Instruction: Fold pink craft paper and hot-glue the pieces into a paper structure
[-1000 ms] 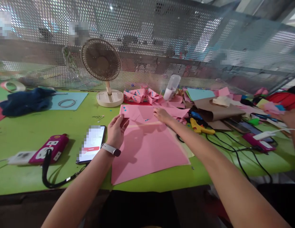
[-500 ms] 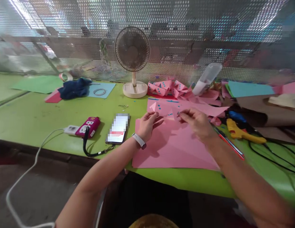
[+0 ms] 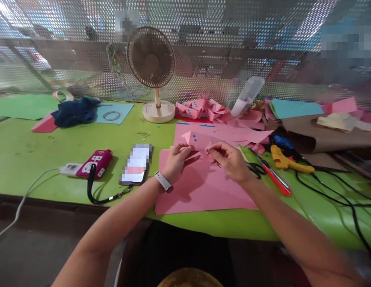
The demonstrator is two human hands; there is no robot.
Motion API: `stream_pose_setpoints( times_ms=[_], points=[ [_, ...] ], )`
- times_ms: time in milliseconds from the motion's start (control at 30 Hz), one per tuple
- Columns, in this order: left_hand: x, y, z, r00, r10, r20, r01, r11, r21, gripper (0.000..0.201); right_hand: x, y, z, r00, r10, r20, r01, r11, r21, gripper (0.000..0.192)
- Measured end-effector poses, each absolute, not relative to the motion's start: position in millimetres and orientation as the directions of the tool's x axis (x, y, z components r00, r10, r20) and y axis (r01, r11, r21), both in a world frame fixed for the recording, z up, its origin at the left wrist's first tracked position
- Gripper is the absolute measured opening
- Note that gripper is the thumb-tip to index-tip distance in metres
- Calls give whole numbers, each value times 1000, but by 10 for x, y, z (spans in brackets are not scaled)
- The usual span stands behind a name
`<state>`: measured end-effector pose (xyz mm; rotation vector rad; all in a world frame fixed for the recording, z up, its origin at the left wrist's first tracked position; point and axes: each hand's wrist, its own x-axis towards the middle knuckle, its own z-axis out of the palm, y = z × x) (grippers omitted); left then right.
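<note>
Two hands meeting over a pink sheet (image 3: 203, 191) on the green table (image 3: 38, 147). From the left: blue cloth (image 3: 74, 111); magenta case (image 3: 94, 163) with white lettering, too blurred to read; phone (image 3: 137, 164), screen obscured; desk fan (image 3: 151, 63). Left hand (image 3: 176, 161), watch on wrist, fingers pinched together on a small pink paper piece (image 3: 194, 153). Right hand (image 3: 230, 161) pinched on the same piece from the other side. Piece's long axis roughly left-right between the fingertips, just above the sheet. Further right: scissors (image 3: 257, 168), red pen (image 3: 275, 179), yellow glue gun (image 3: 285, 161), tilted clear bottle (image 3: 247, 95) holding something white.
</note>
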<state>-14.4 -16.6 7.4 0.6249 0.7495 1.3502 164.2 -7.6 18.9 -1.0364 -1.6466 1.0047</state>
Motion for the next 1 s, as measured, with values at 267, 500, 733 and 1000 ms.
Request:
stream_pose_setpoints(
  times_ms=[267,500,733,1000],
  points=[
    [-135,-161,13,68,994,-82,-610,106,785,17,1590,-95,182,-225,929,294,176,335,-925,24],
    [-129,-157,4,94,992,-84,-640,125,758,20,1554,-140,209,-245,929,276,189,325,-927,26],
    [-123,-173,17,96,991,-93,-642,133,755,18,1564,-136,181,-246,925,289,217,343,-914,27],
    [-109,-175,25,97,989,-115,-642,150,752,18,1560,-125,158,-232,924,305,208,353,-912,29]
  ],
)
